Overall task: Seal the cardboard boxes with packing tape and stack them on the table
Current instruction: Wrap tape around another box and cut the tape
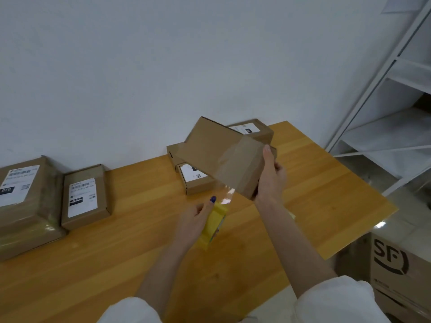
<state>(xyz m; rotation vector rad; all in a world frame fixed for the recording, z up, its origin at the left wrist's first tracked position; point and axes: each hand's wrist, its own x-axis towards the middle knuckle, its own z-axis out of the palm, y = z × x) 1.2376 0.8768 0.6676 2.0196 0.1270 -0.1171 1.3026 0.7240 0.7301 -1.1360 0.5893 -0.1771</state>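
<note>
My right hand (pixel 271 177) grips the near end of a brown cardboard box (pixel 210 145), holding it tilted above the wooden table (pixel 130 229). Clear packing tape (pixel 229 183) wraps over that end and stretches down to a yellow tape dispenser (pixel 213 226), which my left hand (pixel 197 217) holds just below the box. Behind the lifted box, a few labelled boxes (pixel 194 177) lie together near the wall, partly hidden. A small labelled box (pixel 85 197) and a larger taped box (pixel 25 201) sit at the table's left.
A white wall runs along the table's far edge. White metal shelving (pixel 396 108) stands at the right. A large printed carton (pixel 401 271) stands on the floor beside the table's right corner.
</note>
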